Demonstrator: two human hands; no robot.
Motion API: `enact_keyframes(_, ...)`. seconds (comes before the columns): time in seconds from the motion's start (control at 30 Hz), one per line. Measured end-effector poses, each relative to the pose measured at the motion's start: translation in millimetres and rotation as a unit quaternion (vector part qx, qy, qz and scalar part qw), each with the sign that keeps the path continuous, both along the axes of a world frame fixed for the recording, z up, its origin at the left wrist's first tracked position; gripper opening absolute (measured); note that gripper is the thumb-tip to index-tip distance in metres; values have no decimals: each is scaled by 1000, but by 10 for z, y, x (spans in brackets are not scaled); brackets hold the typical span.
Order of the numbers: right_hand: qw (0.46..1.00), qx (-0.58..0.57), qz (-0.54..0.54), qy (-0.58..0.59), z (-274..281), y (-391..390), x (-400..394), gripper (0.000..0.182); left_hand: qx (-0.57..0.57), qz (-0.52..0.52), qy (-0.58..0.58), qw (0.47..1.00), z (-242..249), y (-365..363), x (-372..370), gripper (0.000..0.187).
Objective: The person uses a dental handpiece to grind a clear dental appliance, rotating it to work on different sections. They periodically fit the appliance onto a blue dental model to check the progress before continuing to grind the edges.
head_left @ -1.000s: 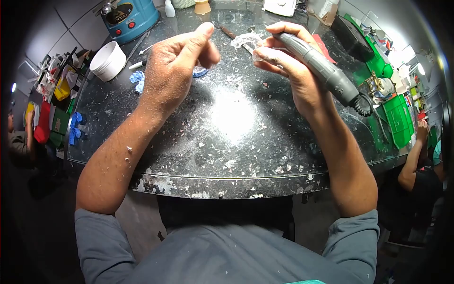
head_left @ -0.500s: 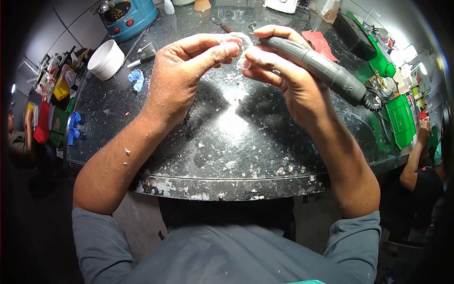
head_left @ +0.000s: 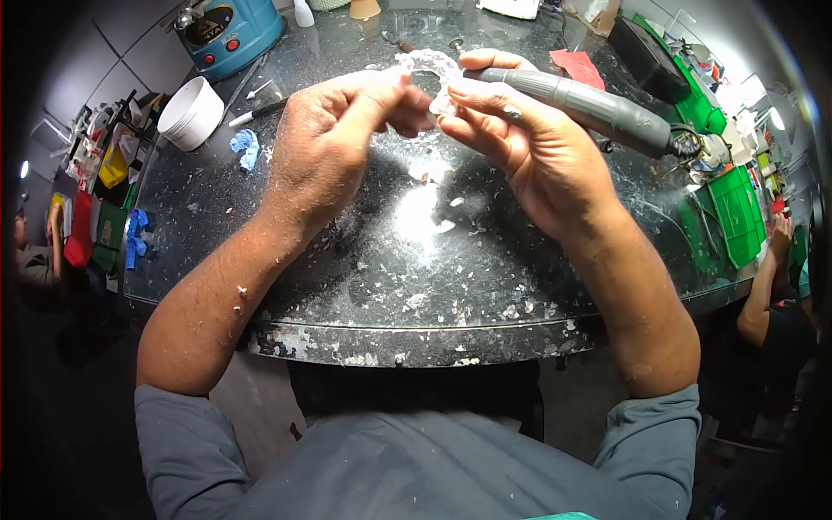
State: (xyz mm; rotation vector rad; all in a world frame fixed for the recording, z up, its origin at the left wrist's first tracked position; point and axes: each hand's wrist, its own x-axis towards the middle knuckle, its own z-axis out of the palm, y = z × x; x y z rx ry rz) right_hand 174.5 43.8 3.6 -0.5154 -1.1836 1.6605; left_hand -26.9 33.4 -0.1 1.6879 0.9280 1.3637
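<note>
A clear, U-shaped dental aligner (head_left: pixel 433 59) is up above the bench between my hands. The thumb and fingertips of my right hand (head_left: pixel 520 117) pinch its near right end. Lying across that same hand is a grey rotary handpiece (head_left: pixel 589 106), its cord end pointing right, gripped between thumb and index finger. My left hand (head_left: pixel 347 117) is beside the aligner's left side. Its fingertips are smeared by motion, so whether they touch the aligner cannot be made out. Pale shavings dot my left forearm.
White scraps litter the dark bench (head_left: pixel 390 286). At left are a white tub (head_left: pixel 192 113), crumpled blue material (head_left: pixel 246 149), a marker (head_left: pixel 256 113) and a blue machine (head_left: pixel 230 39). A red sheet (head_left: pixel 576 68) and green trays (head_left: pixel 737 217) are at right. Other people sit at both sides.
My left fingers have come off the aligner's top and moved in a blur below it. More of the arch shows. The handpiece has swung closer to level in my right hand.
</note>
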Motion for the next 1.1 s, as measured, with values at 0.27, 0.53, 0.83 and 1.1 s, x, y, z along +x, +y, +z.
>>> enact_keyframes(0.27, 998, 36, -44, -25, 7, -4, -36, 34, 41, 49, -8, 998, -14, 2, 22, 16)
enact_keyframes(0.53, 992, 87, -50, -75, 55, -18, -38, 33, 68, 47, 56, 995, 15, 8, -67, 19)
enact_keyframes(0.83, 985, 133, -87, -74, 37, 3, -49, 33, 105, 58, 65, 991, 32, 1, 18, 30)
enact_keyframes(1.1, 982, 150, -82, -74, 7, 10, -83, 32, 119, 85, 47, 988, 32, -23, -40, 16)
